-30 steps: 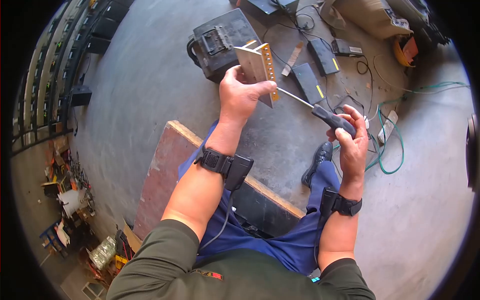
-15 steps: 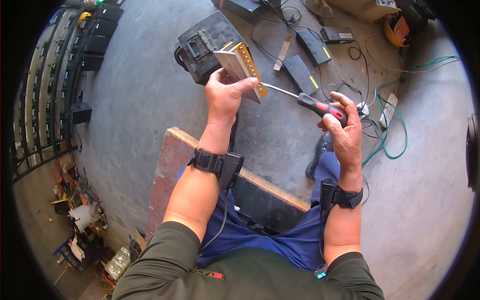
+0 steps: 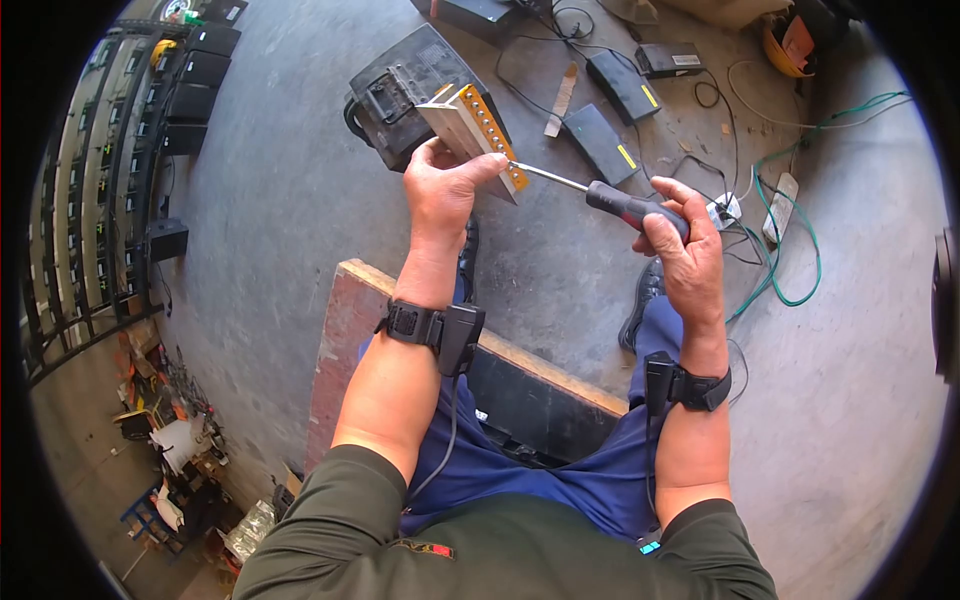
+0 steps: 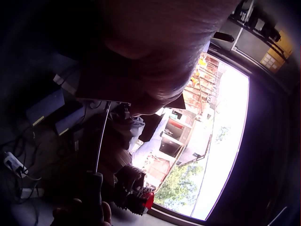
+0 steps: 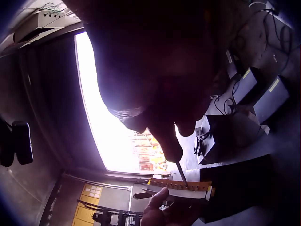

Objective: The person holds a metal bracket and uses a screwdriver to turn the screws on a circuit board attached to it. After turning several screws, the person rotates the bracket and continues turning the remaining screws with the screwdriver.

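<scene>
My left hand (image 3: 440, 197) grips a flat metal bracket (image 3: 448, 130), its thumb near the lower end. Along the bracket's edge runs an orange-yellow strip (image 3: 482, 122) with a row of several screws. My right hand (image 3: 692, 255) holds a screwdriver (image 3: 622, 203) by its black and red handle, some fingers raised off it. The thin shaft points left, its tip right at the strip beside the left thumb. In the right wrist view the shaft (image 5: 181, 173) meets the screw row (image 5: 190, 185); the left wrist view shows the screwdriver (image 4: 101, 141) from below the hand, in dim light.
Behind the bracket, a large black box (image 3: 425, 75) stands on the concrete floor. Flat black boxes (image 3: 600, 145) with cords lie beyond, a power strip (image 3: 781, 207) and green cable at right. A wood-edged board (image 3: 345, 330) is by my legs; a rack (image 3: 90, 190) stands at left.
Both hands, with bracket and screwdriver, sit farther left in the head view, as does the background. The screwdriver handle has turned, its red patches showing differently; the tip stays at the strip.
</scene>
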Motion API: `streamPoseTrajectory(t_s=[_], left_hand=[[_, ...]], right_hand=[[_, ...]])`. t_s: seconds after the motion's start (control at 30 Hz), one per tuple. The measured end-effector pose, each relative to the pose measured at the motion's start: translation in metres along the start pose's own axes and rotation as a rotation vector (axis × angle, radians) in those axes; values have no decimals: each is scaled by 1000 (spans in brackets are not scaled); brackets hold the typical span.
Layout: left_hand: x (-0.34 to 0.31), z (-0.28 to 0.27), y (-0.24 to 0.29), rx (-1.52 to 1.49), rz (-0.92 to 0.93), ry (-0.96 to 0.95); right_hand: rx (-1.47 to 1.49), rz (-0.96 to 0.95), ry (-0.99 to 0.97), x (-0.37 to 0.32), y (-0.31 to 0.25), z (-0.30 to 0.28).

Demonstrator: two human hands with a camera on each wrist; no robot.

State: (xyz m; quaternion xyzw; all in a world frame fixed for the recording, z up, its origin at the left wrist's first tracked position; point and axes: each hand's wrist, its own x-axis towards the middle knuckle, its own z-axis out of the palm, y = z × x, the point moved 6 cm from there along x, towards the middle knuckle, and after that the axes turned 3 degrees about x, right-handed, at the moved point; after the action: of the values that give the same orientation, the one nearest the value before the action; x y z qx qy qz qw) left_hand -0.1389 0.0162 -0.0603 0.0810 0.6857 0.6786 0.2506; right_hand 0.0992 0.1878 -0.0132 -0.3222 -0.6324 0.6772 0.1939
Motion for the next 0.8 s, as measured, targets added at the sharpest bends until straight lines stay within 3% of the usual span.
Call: streamPoseTrajectory(t_s=[0.13, 0.23, 0.3, 0.43, 0.5, 0.63, 0.73, 0.8], left_hand=[[1, -1, 0, -44, -38, -4], [-1, 1, 2, -49, -41, -5], [-1, 1, 3, -47, -44, 4], [0, -1, 1, -43, -48, -3], [1, -1, -1, -47, -49, -16], [1, -1, 1, -24, -30, -13], [1, -1, 1, -53, -43, -17], [2, -1, 0, -59, -45, -24]], right_hand=[[118, 200, -35, 0, 14, -1], [21, 82, -3, 0, 8, 0], [-64, -159, 55, 0, -3, 1], [-43, -191, 91, 0, -7, 2], [22, 16, 25, 1, 1, 0], [69, 140, -19, 2, 10, -1], [-32, 2, 1, 2, 0, 1], [-143, -201, 24, 1, -7, 2]])
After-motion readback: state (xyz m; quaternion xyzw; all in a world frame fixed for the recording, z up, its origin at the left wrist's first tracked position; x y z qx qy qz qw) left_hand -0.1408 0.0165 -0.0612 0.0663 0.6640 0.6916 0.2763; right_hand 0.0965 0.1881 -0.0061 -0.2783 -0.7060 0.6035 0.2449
